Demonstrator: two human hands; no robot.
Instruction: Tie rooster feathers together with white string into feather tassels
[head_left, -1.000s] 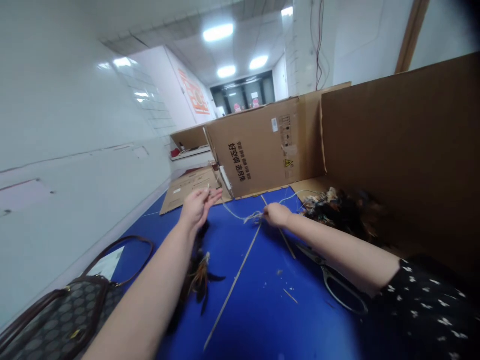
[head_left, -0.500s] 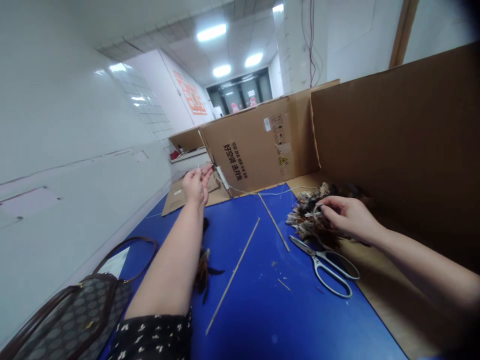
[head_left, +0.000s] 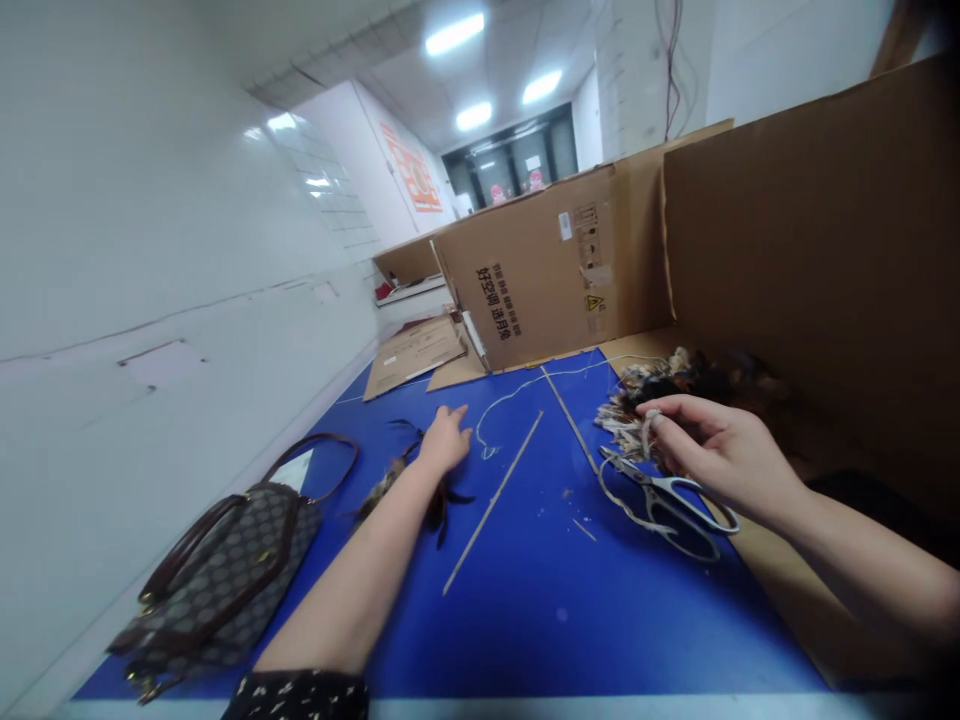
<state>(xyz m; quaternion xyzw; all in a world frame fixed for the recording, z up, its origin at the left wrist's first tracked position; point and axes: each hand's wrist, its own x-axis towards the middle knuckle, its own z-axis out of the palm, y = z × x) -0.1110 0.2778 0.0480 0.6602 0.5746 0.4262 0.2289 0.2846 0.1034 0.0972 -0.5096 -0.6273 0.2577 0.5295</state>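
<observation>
On the left, my left hand (head_left: 445, 440) is above the blue table, index finger and thumb apart, holding nothing I can see. Dark brown feathers (head_left: 442, 510) lie beneath and beside it, partly hidden by my wrist. My right hand (head_left: 712, 450) pinches a pale cord (head_left: 611, 490) between thumb and fingertips. Right behind those fingertips lies a bundle of feathers (head_left: 626, 410) with whitish quill ends. The cord hangs in a loop across the scissors (head_left: 667, 500), whose handles lie below my right hand. A thin white string (head_left: 517, 390) curves from the bundle towards my left hand.
Two thin sticks (head_left: 491, 505) lie mid-table on the blue tabletop (head_left: 525, 630). A patterned handbag (head_left: 225, 570) stands at the left by the wall. Cardboard panels (head_left: 555, 270) close off the back and right. Flat cardboard (head_left: 412, 355) lies at the far left.
My left hand has come down and nearer from beside the cardboard, letting go of the string, which now lies on the table. The cord in my right hand now loops over the scissors.
</observation>
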